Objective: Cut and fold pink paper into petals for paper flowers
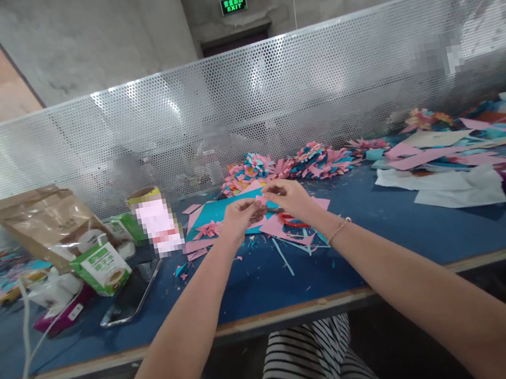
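Observation:
My left hand [237, 216] and my right hand [290, 198] meet above the blue table [259, 280], both pinched on a small pink paper piece [261, 201] held between their fingertips. Under them lie pink and teal paper sheets [218, 212] and red-handled scissors [292, 220]. A bracelet circles my right wrist. Finished pink and teal paper flowers [288, 165] are heaped just beyond my hands, against the perforated metal screen [266, 96].
At left stand a brown paper bag [45, 219], green and white cartons [100, 268], a phone [129, 293], tape and a white cable [26, 334]. Loose pink, white and teal paper sheets [449, 168] cover the right side. Paper scraps litter the table near its front edge.

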Demonstrator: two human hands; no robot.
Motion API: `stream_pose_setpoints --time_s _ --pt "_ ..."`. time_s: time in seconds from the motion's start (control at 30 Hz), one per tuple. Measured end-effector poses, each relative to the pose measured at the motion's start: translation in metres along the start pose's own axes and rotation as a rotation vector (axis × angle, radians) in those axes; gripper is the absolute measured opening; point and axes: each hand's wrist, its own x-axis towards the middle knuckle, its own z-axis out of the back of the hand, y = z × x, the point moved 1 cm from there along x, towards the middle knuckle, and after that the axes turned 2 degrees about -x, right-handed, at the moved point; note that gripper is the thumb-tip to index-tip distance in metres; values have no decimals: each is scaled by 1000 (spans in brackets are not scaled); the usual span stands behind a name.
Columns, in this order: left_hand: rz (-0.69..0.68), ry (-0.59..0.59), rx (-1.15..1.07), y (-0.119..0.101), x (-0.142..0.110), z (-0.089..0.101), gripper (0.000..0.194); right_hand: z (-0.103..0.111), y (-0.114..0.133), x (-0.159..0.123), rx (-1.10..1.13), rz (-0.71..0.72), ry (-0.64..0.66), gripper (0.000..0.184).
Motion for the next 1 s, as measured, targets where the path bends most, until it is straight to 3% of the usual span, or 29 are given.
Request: stream_pose_setpoints --time_s 0.13,0.47,0.67,0.83,1.0 --pt "-72 33 189 1 1 2 29 -1 -1 0 20 -72 143 17" --pt "-229 59 577 2 2 5 23 0 3 -3 -106 0 223 12" --pt "-246 34 570 0 2 2 17 -2 0 -2 -169 -5 226 13" --pt "-309 -56 549 -5 0 2 16 -5 -3 -1 -155 -15 215 16" --pt "-243 -15 494 -5 0 5 25 -4 -8 0 -34 -76 237 17"
